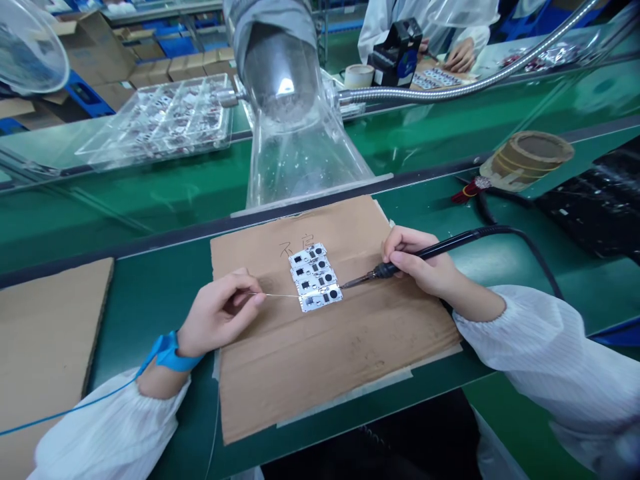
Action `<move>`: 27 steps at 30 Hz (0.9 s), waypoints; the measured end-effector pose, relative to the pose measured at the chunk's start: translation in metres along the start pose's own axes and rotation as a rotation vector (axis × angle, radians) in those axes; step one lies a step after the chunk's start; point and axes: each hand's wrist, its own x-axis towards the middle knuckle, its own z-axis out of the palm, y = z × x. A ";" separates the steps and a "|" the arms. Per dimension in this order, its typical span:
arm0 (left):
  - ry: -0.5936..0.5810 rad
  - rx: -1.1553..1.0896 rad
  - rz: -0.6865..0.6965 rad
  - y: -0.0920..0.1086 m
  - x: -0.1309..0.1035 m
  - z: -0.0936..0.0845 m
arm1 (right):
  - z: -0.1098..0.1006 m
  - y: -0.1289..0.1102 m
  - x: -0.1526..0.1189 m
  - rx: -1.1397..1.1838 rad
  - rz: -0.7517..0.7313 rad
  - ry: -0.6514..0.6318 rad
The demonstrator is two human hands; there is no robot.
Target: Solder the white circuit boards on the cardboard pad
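Observation:
A panel of white circuit boards (315, 277) with black round and square parts lies on a brown cardboard sheet (300, 373). My left hand (220, 310), with a blue strap at the wrist, pinches a thin solder wire (280, 295) whose far end reaches the panel's lowest board. Held like a pen in my right hand (417, 260) is a black soldering iron (430, 252). Its tip points left and sits at the right edge of the panel, near the lowest boards; whether it touches cannot be made out.
A clear fume hood (300, 160) stands behind the cardboard. At the right are a cardboard roll (530, 160) and black sheets (600, 200). Another cardboard sheet (45, 333) lies left. Beyond the divider are a parts tray (170, 120) and a co-worker's hand (461, 56).

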 end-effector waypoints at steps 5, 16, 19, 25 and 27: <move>0.032 -0.026 0.049 0.001 0.003 -0.001 | 0.005 -0.006 -0.001 0.011 0.026 0.029; 0.115 -0.107 0.031 -0.011 0.005 -0.011 | 0.056 -0.020 -0.022 -0.181 0.001 -0.032; 0.101 -0.122 0.032 -0.011 0.005 -0.009 | 0.055 -0.017 -0.022 -0.191 -0.021 -0.072; 0.078 -0.123 0.035 -0.010 0.004 -0.007 | 0.055 -0.025 -0.020 -0.200 -0.050 -0.148; 0.075 -0.125 0.029 -0.011 0.004 -0.007 | 0.056 -0.027 -0.019 -0.208 -0.044 -0.156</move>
